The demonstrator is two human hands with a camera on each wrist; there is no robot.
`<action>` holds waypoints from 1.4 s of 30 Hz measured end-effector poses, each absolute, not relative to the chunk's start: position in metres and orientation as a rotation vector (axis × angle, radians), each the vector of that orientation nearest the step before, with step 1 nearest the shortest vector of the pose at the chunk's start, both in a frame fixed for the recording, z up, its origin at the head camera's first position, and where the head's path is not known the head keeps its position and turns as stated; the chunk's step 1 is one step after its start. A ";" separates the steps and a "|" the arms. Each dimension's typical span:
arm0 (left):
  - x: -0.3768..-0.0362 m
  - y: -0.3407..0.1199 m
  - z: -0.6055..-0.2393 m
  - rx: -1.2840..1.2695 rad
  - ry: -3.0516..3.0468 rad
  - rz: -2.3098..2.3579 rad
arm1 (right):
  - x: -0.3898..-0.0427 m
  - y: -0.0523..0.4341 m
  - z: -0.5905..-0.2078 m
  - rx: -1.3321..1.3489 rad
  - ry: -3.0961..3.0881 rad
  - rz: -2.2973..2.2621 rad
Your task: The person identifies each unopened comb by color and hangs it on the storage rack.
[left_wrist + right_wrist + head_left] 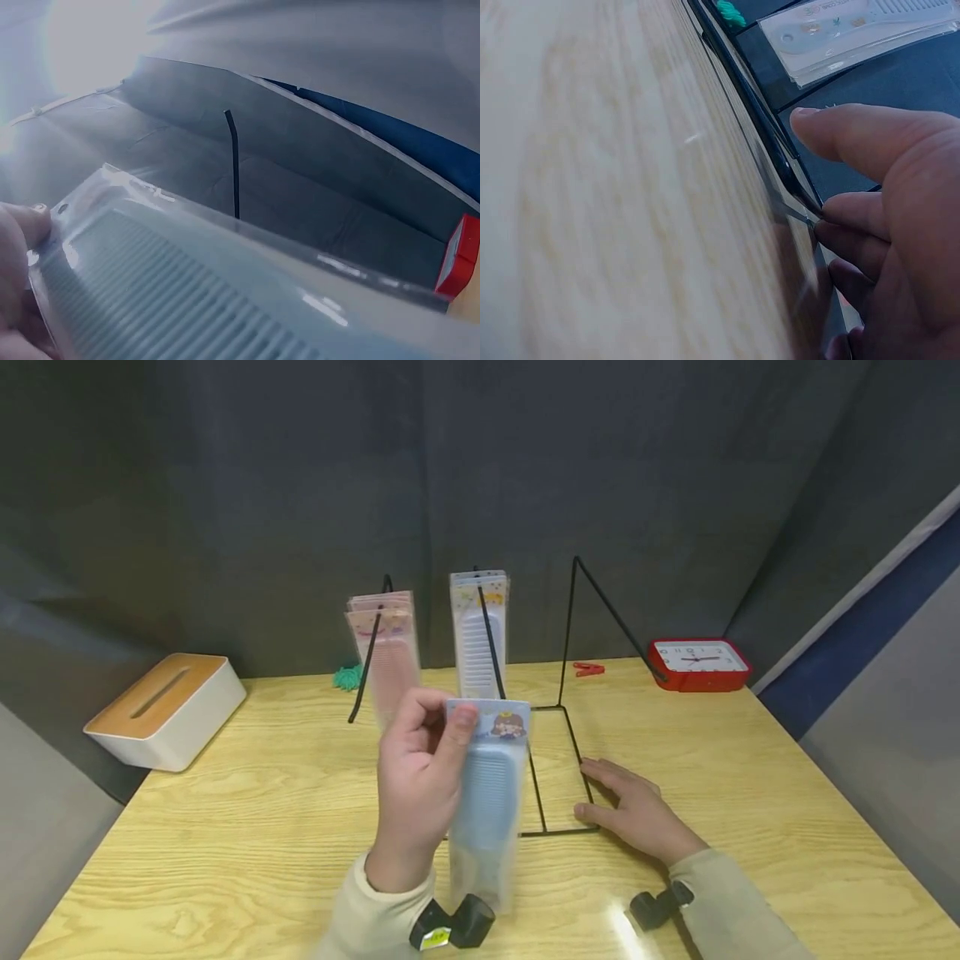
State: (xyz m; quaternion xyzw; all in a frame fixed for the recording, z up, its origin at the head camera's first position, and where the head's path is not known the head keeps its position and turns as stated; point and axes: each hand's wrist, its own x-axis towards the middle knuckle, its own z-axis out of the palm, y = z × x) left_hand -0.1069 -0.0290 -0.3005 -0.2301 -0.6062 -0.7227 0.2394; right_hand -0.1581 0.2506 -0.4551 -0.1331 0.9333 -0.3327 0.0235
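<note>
My left hand (420, 793) pinches the top of a packaged blue comb (487, 810) between thumb and fingers, holding it upright in front of the black wire rack (558, 833). The left wrist view shows the comb's teeth (165, 292) through the clear wrapper. At the rack's base, my right hand (633, 810) touches the right side, fingers extended and thumb apart, as the right wrist view also shows. Packaged pink combs (393, 668) hang from the rack's left hook, and packaged pale blue combs (474, 652) from the middle one. The right hook (611, 610) is bare.
A white tissue box (187, 727) with a wooden lid stands at the left. Along the back lie a green bundle (347, 677) and a red clip (588, 669). A red clock (701, 681) sits at the back right. Dark curtain (300, 485) hangs behind.
</note>
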 end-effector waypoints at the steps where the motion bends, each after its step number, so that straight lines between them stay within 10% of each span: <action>1: -0.108 -0.027 -0.300 -0.626 -1.659 -1.983 | -0.158 0.251 -0.455 -0.410 2.886 -1.033; 42: -0.146 -0.035 -0.320 -0.721 -2.019 -2.019 | -0.160 0.250 -0.457 -0.377 2.888 -1.027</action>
